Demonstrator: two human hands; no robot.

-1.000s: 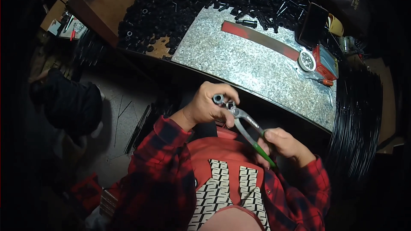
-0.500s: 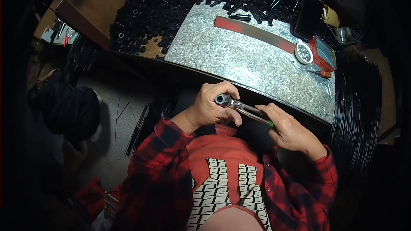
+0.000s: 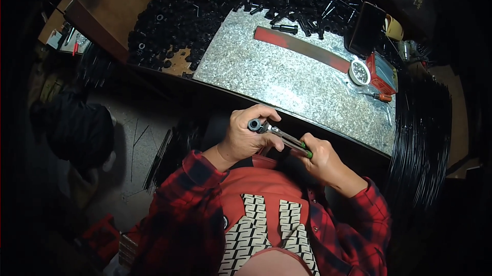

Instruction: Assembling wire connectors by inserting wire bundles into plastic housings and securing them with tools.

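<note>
My left hand [image 3: 242, 133] is wrapped round a dark tubular part [image 3: 254, 125], whose round end with a hole in it points up between thumb and forefinger. Pliers [image 3: 285, 140] with metal arms and green grip ends reach from the right, their jaws at the tube; the exact contact is hidden by my left fingers. My right hand [image 3: 324, 161] is closed around the plier handles, which lie close together. Both hands are held in front of the table's near edge, above my lap.
A speckled board [image 3: 246, 66] covers the near tabletop, with a red-brown strip [image 3: 302, 49], a white cup of small parts [image 3: 360, 72], a red box [image 3: 382, 75] and a screwdriver [image 3: 383, 97]. Black parts [image 3: 205, 9] are heaped behind. Black rods [image 3: 420, 138] hang at right.
My right hand has moved left and tightened, bringing the plier handles closer together. The tube stays in my left hand. The whole view has shifted slightly.
</note>
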